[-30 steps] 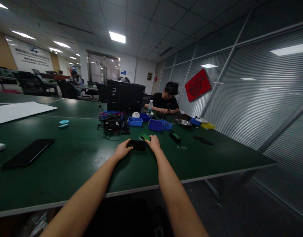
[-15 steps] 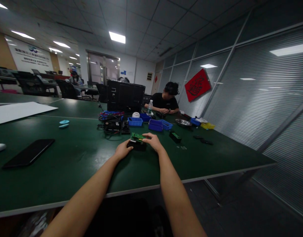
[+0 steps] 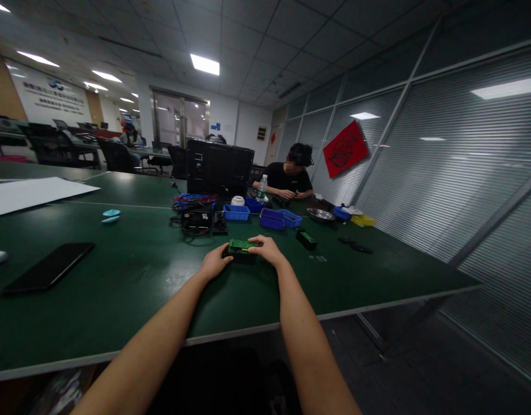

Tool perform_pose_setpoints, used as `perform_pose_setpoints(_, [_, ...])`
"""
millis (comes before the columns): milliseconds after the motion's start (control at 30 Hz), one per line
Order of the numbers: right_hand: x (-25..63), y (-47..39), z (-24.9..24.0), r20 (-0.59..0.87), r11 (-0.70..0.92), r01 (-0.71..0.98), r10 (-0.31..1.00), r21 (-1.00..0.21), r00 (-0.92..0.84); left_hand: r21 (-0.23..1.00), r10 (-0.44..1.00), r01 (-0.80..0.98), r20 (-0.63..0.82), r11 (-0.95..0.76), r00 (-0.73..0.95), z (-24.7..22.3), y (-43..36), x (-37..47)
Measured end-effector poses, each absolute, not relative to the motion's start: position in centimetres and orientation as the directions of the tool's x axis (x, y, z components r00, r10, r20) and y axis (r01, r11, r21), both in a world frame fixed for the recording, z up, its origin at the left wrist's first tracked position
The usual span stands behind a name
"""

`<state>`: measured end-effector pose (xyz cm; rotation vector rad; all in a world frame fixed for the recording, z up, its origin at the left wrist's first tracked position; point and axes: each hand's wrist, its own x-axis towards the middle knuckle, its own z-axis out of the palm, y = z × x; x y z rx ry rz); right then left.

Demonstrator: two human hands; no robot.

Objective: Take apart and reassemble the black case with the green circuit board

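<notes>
In front of me on the green table (image 3: pixel 170 305) rests a black case (image 3: pixel 242 259), with a green circuit board (image 3: pixel 239 244) lying at its top opening. My left hand (image 3: pixel 215 263) is closed around the case's left end. At the board's right end, my right hand (image 3: pixel 268 250) pinches its edge between thumb and fingers. Whether the board touches the case's inside is hidden. To the right stands a second black case with a green board in it (image 3: pixel 307 238). Small clear pieces (image 3: pixel 321 259) lie close by that one.
Blue bins (image 3: pixel 272 219), a black device with cables (image 3: pixel 197 220) and a monitor (image 3: pixel 220 169) stand beyond my hands. A metal bowl (image 3: pixel 321 215) and flat black parts (image 3: pixel 360 248) lie right. A black tablet-like slab (image 3: pixel 49 267) lies left. A co-worker (image 3: pixel 291 173) sits across.
The circuit board has come down from a tilt to nearly level over the case, my right hand moving with it. My left hand keeps its place on the case.
</notes>
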<state>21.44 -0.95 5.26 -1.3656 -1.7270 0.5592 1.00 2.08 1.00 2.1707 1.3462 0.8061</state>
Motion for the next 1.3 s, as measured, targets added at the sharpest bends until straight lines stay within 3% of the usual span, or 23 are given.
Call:
perform_pose_setpoints(200, [21.3,-1.3,5.5,0.219,0.202,0.567,0.975,-0.799,-0.039,0.653,0.914,0.645,0.216,-0.396,0.343,1.2,2.0,1.0])
perform_pose_setpoints(400, [21.6,-1.0,5.1,0.278,0.236,0.586,0.960,-0.775,-0.020,0.666,0.925,0.647,0.198,-0.371,0.325,0.7,2.4,1.1])
perform_pose_setpoints(533, [21.5,-0.7,4.5,0.190,0.216,0.581,0.976,-0.785,-0.107,0.675,0.933,0.650,0.190,-0.350,0.306,0.7,2.5,1.1])
perform_pose_setpoints(667, [21.3,-0.3,3.9,0.148,0.215,0.667,0.977,-0.714,-0.156,0.693,0.933,0.630,0.201,-0.350,0.298,0.7,2.4,1.1])
perform_pose_setpoints(733, [21.7,0.0,3.5,0.151,0.160,0.710,0.986,-0.686,-0.076,0.706,0.931,0.612,0.212,-0.357,0.298,0.6,2.4,1.1])
perform_pose_setpoints(833, [23.0,0.4,3.1,0.153,-0.048,0.748,0.968,-0.662,0.198,0.715,0.926,0.593,0.228,-0.370,0.302,0.2,2.6,1.1])
perform_pose_setpoints(1000, [25.6,0.8,2.5,0.167,-0.402,0.675,0.772,-0.619,0.613,0.711,0.921,0.591,0.235,-0.382,0.312,-0.2,2.8,1.0])
perform_pose_setpoints(1133, [26.4,1.0,2.2,0.174,-0.446,0.614,0.700,-0.651,0.692,0.706,0.920,0.597,0.225,-0.380,0.320,0.0,2.8,1.0])
perform_pose_setpoints(1300, [26.1,1.3,2.0,0.184,-0.460,0.651,0.715,-0.604,0.675,0.703,0.922,0.601,0.233,-0.380,0.310,0.1,2.7,1.0])
